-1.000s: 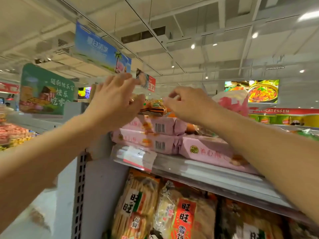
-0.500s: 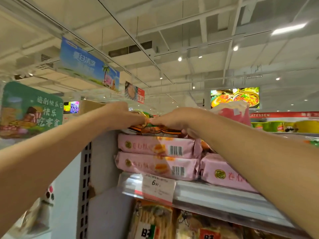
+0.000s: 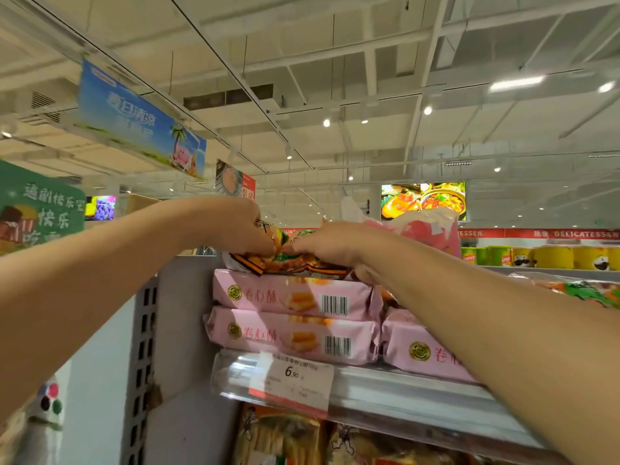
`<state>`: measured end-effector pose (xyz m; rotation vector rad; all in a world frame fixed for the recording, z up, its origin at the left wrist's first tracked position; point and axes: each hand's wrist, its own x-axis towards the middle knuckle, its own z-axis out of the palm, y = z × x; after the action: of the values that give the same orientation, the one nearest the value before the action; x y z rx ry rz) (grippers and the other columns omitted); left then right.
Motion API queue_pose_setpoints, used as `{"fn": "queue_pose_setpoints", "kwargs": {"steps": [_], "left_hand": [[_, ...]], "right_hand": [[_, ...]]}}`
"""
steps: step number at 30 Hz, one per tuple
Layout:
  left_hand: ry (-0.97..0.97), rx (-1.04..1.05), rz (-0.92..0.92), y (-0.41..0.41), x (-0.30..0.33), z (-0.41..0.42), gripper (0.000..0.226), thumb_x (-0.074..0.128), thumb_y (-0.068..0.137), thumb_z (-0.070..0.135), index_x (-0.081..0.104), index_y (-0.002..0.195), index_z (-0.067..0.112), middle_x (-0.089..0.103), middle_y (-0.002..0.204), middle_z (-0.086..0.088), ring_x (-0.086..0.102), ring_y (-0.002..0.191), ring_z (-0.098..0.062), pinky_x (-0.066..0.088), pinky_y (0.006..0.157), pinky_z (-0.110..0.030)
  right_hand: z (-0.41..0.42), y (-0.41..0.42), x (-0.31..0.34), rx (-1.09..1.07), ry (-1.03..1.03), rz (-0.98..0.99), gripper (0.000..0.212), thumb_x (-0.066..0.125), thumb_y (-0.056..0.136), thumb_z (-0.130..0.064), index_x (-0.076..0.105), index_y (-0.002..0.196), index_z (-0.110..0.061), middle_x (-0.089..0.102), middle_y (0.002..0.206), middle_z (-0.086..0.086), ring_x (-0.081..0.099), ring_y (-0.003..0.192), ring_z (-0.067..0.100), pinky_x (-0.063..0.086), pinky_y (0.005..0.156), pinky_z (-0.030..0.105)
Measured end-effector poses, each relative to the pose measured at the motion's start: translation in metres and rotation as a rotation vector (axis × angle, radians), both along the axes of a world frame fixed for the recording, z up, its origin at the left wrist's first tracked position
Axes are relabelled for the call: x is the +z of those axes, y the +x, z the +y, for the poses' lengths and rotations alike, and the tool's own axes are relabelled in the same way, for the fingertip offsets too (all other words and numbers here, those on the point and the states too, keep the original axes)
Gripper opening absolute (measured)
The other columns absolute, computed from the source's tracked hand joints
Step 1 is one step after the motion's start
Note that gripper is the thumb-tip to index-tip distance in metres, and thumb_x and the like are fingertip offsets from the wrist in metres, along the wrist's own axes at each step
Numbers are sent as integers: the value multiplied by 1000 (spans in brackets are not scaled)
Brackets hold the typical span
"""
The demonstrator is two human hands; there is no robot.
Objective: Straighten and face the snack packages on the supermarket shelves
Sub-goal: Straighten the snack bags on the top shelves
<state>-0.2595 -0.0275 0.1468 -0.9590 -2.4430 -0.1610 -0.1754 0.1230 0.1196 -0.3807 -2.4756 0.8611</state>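
Pinching orange snack bag (image 3: 288, 263) from both ends, left hand (image 3: 231, 226) at 9 o'clock, right hand (image 3: 330, 245) at 3, atop pink packs (image 3: 295, 297) (top shelf). Best squared flush, label forward.

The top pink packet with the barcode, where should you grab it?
Probably by its two short crimped ends, from the front: the long flat pink plastic packet lies lengthwise on another, under an orange crinkly snack bag both hands grip.

Bright ceiling lights; blurred, warped edges.
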Motion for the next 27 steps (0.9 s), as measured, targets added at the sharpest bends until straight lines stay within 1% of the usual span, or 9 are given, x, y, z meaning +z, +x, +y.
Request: {"fn": "queue_pose_setpoints", "kwargs": {"steps": [2, 4, 8, 12, 15, 17, 20, 23, 27], "left_hand": [[46, -38, 15, -1, 0, -2, 46, 64, 80, 55, 62, 102, 15, 65, 97, -4, 61, 88, -22, 50, 76, -36], [103, -56, 35, 1, 1, -3, 46, 67, 80, 53, 61, 108, 16, 63, 100, -3, 59, 89, -22, 50, 76, -34], [267, -111, 120, 10, 4, -5, 43, 68, 82, 50, 58, 107, 17, 61, 88, 1, 57, 79, -16, 44, 62, -28], [523, -259, 212, 26, -8, -2, 56, 69, 81, 47, 46, 127, 23, 51, 76, 14, 48, 67, -3, 36, 53, -23], [766, -470, 49, 48, -21, 14, 70, 76, 79, 37, 38, 137, 25, 50, 79, 24, 43, 67, 11, 41, 62, -21], [835, -571, -112, 65, -26, 25, 60, 80, 76, 33, 47, 125, 26, 50, 79, 23, 48, 70, 8, 41, 62, -20], [786, -742, -400, 89, -28, 45, 35, 85, 71, 26, 59, 95, 25, 71, 86, 0, 69, 81, -20, 57, 75, -39], [765, -910, -538, 116, -32, 68, 24, 82, 73, 20, 70, 93, 17, 74, 73, 2, 70, 64, -11, 54, 54, -20], [771, -990, -560, 155, -43, 108, 22, 81, 73, 31, 69, 91, 24, 73, 75, 9, 71, 67, -13, 60, 68, -35]], "right_hand": [[1, 0, 0, -12, 0, 39, 40, 77, 74, -49, 59, 87, -16, 59, 82, 0, 58, 60, 7, 37, 39, 13], [1, 3, 0, -14, -38, 82, 40, 80, 72, -45, 58, 85, -15, 57, 76, -2, 56, 55, 7, 33, 36, 14], [3, 14, 7, 7, 28, 243, 58, 81, 71, -40, 51, 118, -23, 50, 83, -11, 49, 73, 4, 37, 53, 20], [10, 42, 2, 27, 103, 485, 87, 83, 67, -38, 36, 140, -29, 59, 118, -5, 60, 100, 13, 52, 87, 33], [20, 74, -6, -29, 252, 590, 86, 81, 68, -43, 32, 138, -37, 59, 119, -11, 62, 103, 12, 52, 92, 39], [26, 100, -8, -63, 321, 612, 84, 80, 69, -45, 31, 137, -40, 57, 112, -18, 62, 101, 10, 52, 91, 39], [37, 140, -12, -122, 419, 580, 83, 79, 71, -45, 29, 138, -43, 53, 101, -29, 62, 97, 4, 53, 86, 33], [47, 179, -21, -209, 496, 537, 82, 77, 72, -44, 26, 136, -47, 51, 97, -35, 60, 88, -8, 49, 75, 18], [64, 232, -35, -321, 531, 496, 81, 77, 72, -42, 24, 133, -50, 60, 110, -23, 64, 91, -1, 55, 84, 32]]}}
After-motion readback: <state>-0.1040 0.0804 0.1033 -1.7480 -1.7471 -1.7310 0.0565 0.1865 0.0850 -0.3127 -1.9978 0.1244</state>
